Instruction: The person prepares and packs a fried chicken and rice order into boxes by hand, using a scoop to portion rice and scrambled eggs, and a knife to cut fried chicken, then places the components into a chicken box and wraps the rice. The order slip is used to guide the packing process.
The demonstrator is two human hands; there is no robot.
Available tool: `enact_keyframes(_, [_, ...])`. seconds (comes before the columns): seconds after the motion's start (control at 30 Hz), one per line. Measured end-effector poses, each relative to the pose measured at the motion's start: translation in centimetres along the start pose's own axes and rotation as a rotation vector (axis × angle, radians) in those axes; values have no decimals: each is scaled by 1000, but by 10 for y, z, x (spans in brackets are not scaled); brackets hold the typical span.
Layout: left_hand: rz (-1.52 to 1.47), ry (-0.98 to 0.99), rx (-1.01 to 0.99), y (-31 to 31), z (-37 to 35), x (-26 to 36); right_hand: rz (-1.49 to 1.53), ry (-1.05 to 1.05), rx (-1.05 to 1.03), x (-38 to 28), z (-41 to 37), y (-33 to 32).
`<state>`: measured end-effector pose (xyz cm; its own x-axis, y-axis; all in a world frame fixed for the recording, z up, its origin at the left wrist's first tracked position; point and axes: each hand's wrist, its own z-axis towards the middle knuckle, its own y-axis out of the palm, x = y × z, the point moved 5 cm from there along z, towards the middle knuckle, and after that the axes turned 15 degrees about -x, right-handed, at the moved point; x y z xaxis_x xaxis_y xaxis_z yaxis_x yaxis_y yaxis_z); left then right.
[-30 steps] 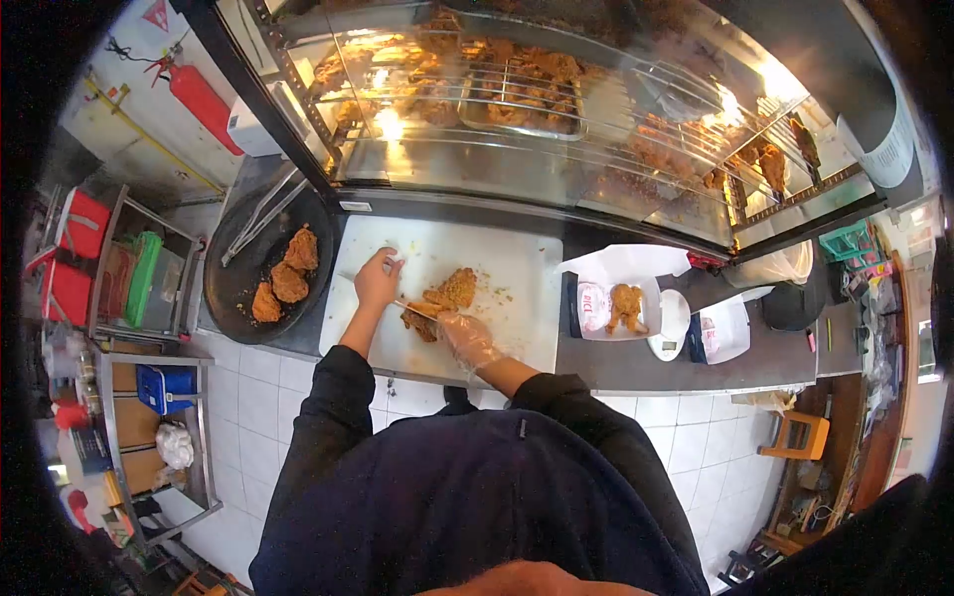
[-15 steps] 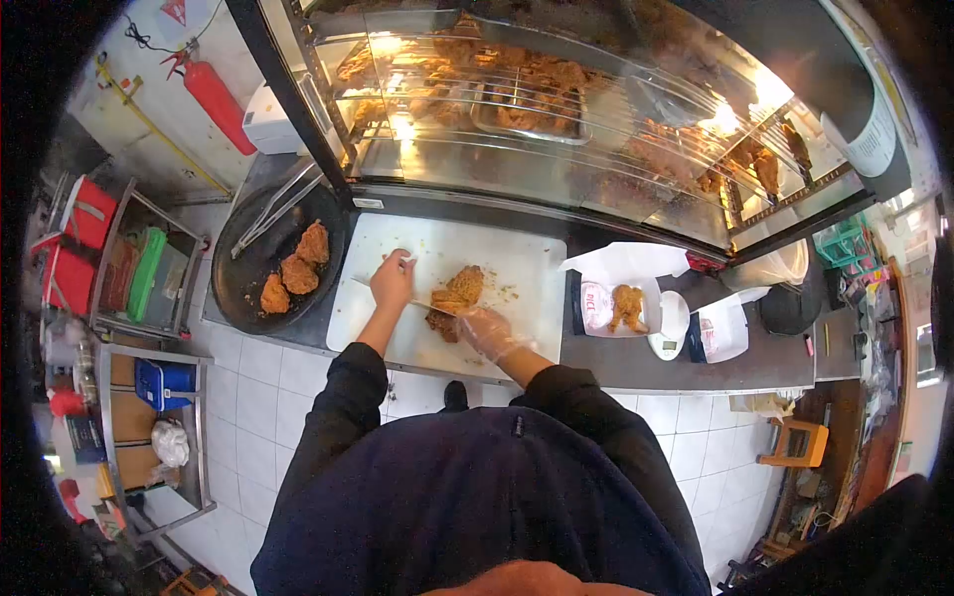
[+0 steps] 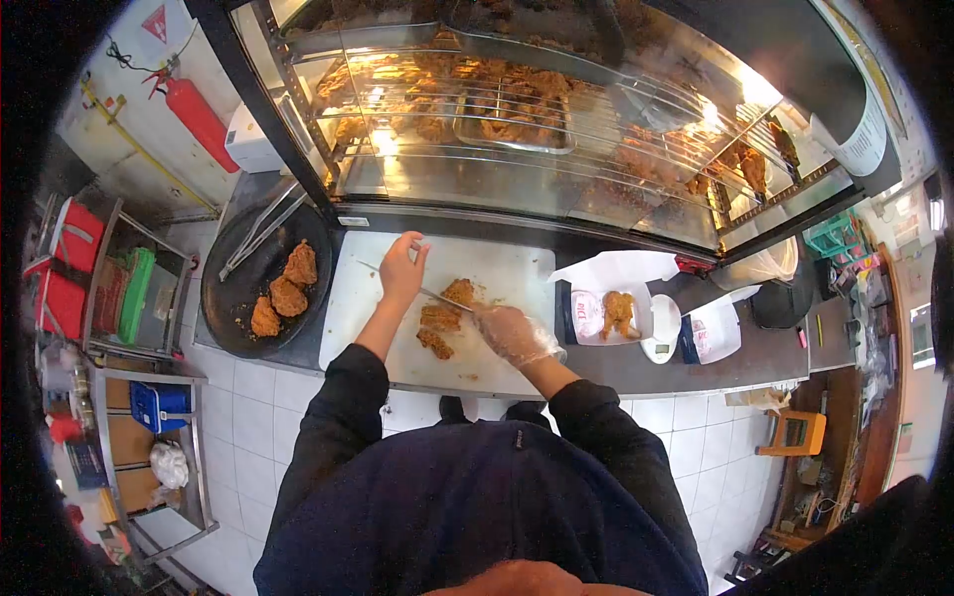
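Note:
Cut pieces of fried chicken [image 3: 439, 317] lie on the white cutting board [image 3: 363, 323]. My gloved right hand [image 3: 512, 336] is closed on a long knife [image 3: 447, 299] at the right of the pieces. The blade points left and passes behind my left hand. My left hand [image 3: 400, 268] is raised over the board's left part, bare, its fingers slightly bent and apart, with nothing visible in it. Crumbs are scattered around the chicken.
A black pan [image 3: 224, 308] with chicken and tongs [image 3: 260, 233] stands left. Behind the board is a lit glass cabinet [image 3: 477, 184]. On the right are a lined box [image 3: 586, 316] with chicken, a white scale [image 3: 662, 333] and another box [image 3: 711, 333].
My right hand has moved slightly right and off the chicken, and the cut pieces show more fully. My left hand has risen a little and its fingers have opened. The view has shifted.

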<state>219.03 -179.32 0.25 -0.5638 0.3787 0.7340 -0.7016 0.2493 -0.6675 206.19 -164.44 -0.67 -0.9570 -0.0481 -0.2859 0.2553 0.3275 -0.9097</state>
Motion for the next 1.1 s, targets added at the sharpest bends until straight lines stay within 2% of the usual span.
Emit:
enact_keyframes(0.13, [3, -21, -24, 25, 11, -8, 23, 96, -41, 0, -14, -19])
enact_keyframes(0.33, [-1, -89, -62, 34, 14, -13, 30, -9, -10, 10, -2, -4])
enact_keyframes(0.43, [38, -123, -54, 40, 16, -22, 27, 66, -123, 8, 1, -11])
enact_keyframes(0.53, [56, -122, -48, 48, 16, -32, 60, 78, -138, 22, 11, 13])
enact_keyframes(0.63, [67, -136, -77, 44, 17, -27, -20, 4, -70, 31, 26, 37])
enact_keyframes(0.73, [89, -79, 3, 43, 23, -34, -15, 28, -134, 33, 41, 30])
enact_keyframes(0.83, [81, -116, -5, 44, 27, -42, 13, -39, -93, 41, 50, 20])
enact_keyframes(0.93, [47, -86, 33, 45, 32, -47, 65, -158, -43, 55, 65, 37])
enact_keyframes(1.03, [2, -117, 40, 39, 32, -45, 59, -98, -147, 40, 54, 0])
enact_keyframes(1.1, [-29, -106, 85, 28, 30, -37, -1, -100, -142, 30, 46, -28])
